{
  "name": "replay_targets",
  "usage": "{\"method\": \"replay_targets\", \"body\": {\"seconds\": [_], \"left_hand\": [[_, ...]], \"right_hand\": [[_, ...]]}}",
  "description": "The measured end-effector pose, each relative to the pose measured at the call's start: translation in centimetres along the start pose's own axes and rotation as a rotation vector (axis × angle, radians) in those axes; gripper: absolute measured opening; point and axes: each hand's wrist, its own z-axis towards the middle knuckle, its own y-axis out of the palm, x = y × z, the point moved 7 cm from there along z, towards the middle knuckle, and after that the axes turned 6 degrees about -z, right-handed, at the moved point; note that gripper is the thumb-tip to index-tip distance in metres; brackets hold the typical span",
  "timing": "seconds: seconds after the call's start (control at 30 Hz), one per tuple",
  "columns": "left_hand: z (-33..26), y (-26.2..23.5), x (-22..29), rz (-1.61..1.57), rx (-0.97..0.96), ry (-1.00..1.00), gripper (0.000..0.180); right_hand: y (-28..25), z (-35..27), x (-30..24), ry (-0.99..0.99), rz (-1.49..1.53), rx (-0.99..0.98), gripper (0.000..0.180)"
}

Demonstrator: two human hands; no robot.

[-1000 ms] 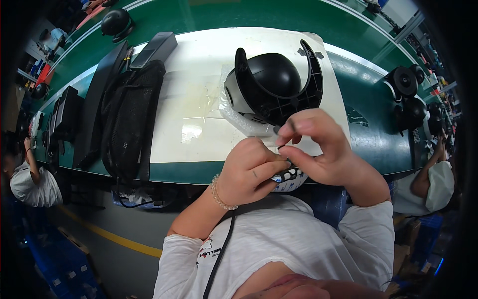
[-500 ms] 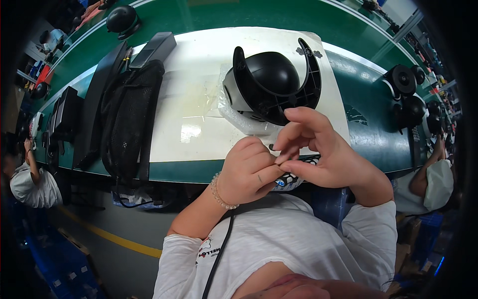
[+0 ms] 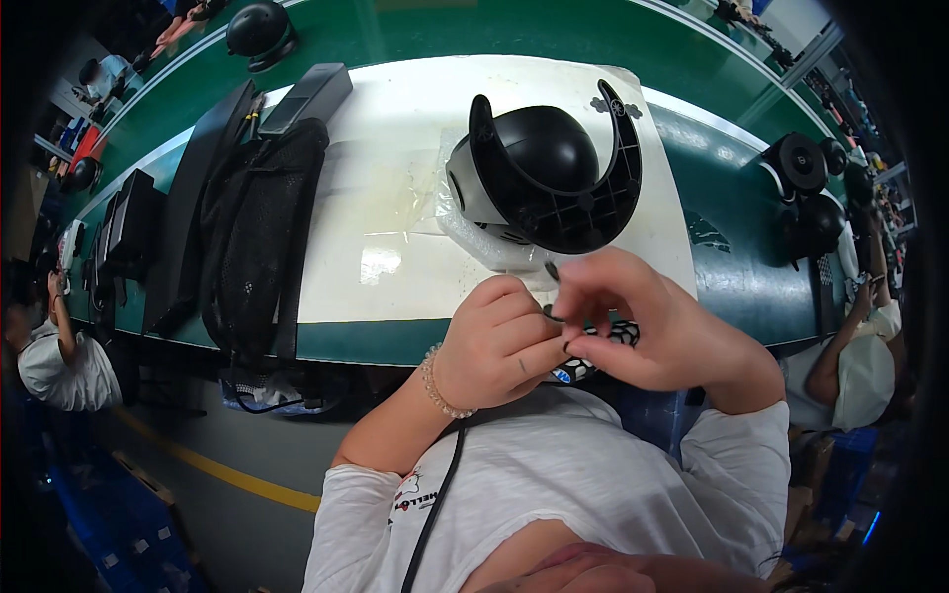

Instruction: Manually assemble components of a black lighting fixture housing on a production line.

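Observation:
My left hand is closed, its fingers curled and the thumb side turned toward the other hand. Beside it my right hand curves in, thumb and fingertips drawn together around small dark bits too small to name. The fingertips of both hands meet, partly hiding what is between them. A black-and-white patterned thing shows below the hands at the table edge. Just beyond the hands stands a rounded device with a black dome and pale body. A black U-shaped bracket curves around its near side; neither hand touches it.
Foam wrap lies under the device on a white board. To the left are a black mesh bag and a long dark box. More black round devices stand at right. Other people sit at both sides.
My right hand has lowered slightly, its raised index finger bending down toward the left hand, away from the bracket. The left hand stays nearly in place.

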Motion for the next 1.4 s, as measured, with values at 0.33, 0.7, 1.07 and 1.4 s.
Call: {"method": "replay_targets", "body": {"seconds": [0.33, 0.7, 1.07, 1.4], "left_hand": [[-1.0, -1.8, -1.5, 0.094, 0.250, -0.277, 0.038], [-0.5, -1.5, -2.2, 0.122, 0.141, -0.289, 0.034], [-0.4, -1.6, -2.0, 0.116, 0.181, -0.267, 0.031], [-0.3, -1.6, -1.8, 0.113, 0.179, -0.286, 0.027]], "right_hand": [[-3.2, 3.5, -1.5, -0.344, -0.279, 0.356, 0.066], [-1.9, 4.0, -2.2, -0.436, -0.498, 0.374, 0.061], [-3.5, 3.7, -3.4, -0.438, -0.611, 0.398, 0.071], [-5.5, 8.4, -0.9, -0.269, -0.278, 0.361, 0.057]]}}
